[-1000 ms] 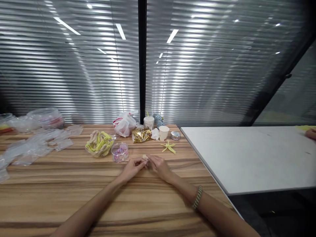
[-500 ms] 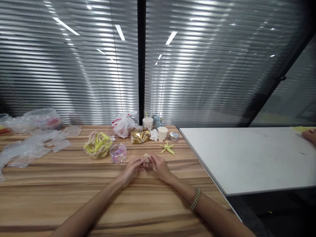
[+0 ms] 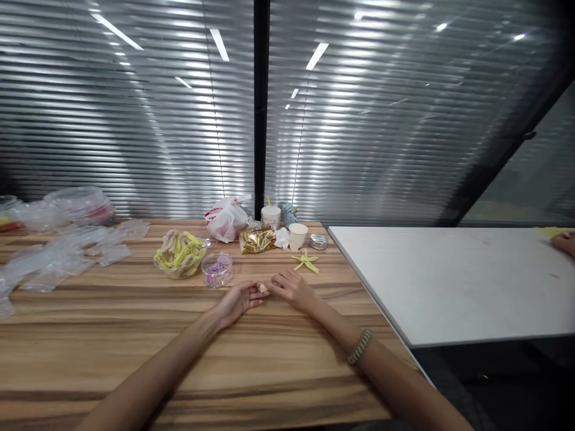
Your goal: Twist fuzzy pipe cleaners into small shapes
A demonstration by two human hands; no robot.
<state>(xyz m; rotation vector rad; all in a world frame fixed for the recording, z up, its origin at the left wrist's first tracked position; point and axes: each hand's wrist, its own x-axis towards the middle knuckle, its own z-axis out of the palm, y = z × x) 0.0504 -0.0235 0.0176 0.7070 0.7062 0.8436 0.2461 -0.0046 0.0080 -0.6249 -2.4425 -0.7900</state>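
My left hand [image 3: 240, 302] is turned partly palm up, its thumb and fingers pinching a small pale beige piece [image 3: 263, 288]; what the piece is made of is too small to tell. My right hand [image 3: 291, 290] lies palm down just right of it, fingers apart, the fingertips close to the piece. Whether they touch it I cannot tell. Beyond the hands lies a yellow star-shaped strip figure [image 3: 306, 261]. A clear round tub [image 3: 218, 270] with tiny pink and purple bits stands left of it. Soft yellow and beige strips [image 3: 179, 252] fill a clear bowl.
Flat clear plastic bags [image 3: 67, 257] spread over the wooden table [image 3: 224, 371] at left. Along the back are a white plastic bag [image 3: 227, 220], gold wrapper [image 3: 257, 240], paper cup [image 3: 297, 237] and round tin [image 3: 318, 241]. Another person's hand [image 3: 563, 242] rests at the white table [image 3: 471, 287].
My right hand has loosened from the beige piece and flattened, fingers spreading. The left hand has rolled more palm up, with the piece still at its fingertips.
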